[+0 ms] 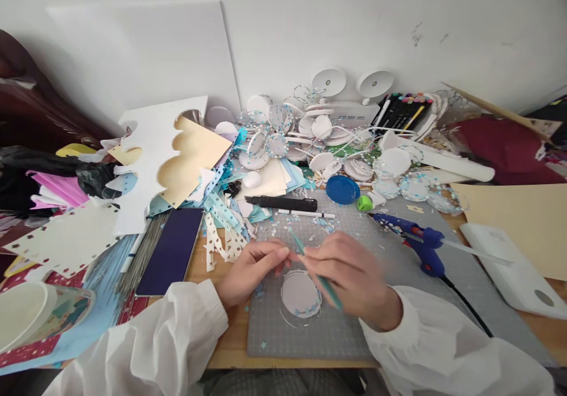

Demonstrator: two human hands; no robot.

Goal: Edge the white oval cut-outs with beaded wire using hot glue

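My right hand (343, 269) grips a slim teal pointed tool (328, 293), slanted with its tip up toward the left. Close beside it, my left hand (261, 263) has thumb and forefinger pinched together near the tool's tip. Whatever sits between those left fingertips is too small to make out. Just below both hands lies a white round disc (301, 294) with small light-blue pieces along its lower edge. A thin pale loop curves around that disc. The disc rests on a grey gridded cutting mat (274, 340).
A blue glue gun (416, 239) with its cord lies right. Behind my hands are a black craft knife (287, 202), a white pen (306, 213), a blue lid (342, 189) and piled white discs. A dark-blue phone (170, 251) and star-punched paper strips (225, 231) lie left.
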